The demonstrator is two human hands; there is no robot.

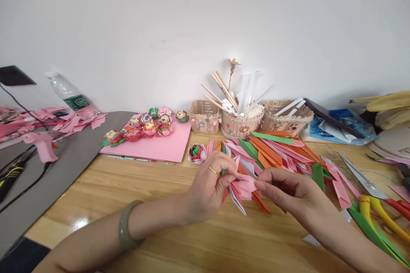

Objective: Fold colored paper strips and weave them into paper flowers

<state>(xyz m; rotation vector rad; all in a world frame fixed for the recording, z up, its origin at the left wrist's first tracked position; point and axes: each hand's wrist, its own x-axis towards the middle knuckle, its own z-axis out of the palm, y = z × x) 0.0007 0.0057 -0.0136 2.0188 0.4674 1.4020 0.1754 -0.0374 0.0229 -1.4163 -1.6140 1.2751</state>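
Over the wooden table, my left hand point(213, 185) pinches a bundle of folded paper strips, pink, red and white, whose ends fan out below the fingers. My right hand point(290, 187) closes its thumb and index finger on the edge of the pink folded paper point(244, 187) in that bundle. Behind both hands lies a spread pile of folded strips point(269, 151) in orange, pink, green and white. One paper flower point(197, 153) with a green centre rests just behind my left hand. Several finished paper flowers point(150, 127) sit on pink sheets point(166, 147) farther left.
Three wooden baskets point(205, 117) stand by the wall, the middle one holding sticks. Scissors point(368, 185) with yellow and red handles lie at right. A pink glue gun point(41, 145), its cable and a tilted bottle point(72, 96) are at left.
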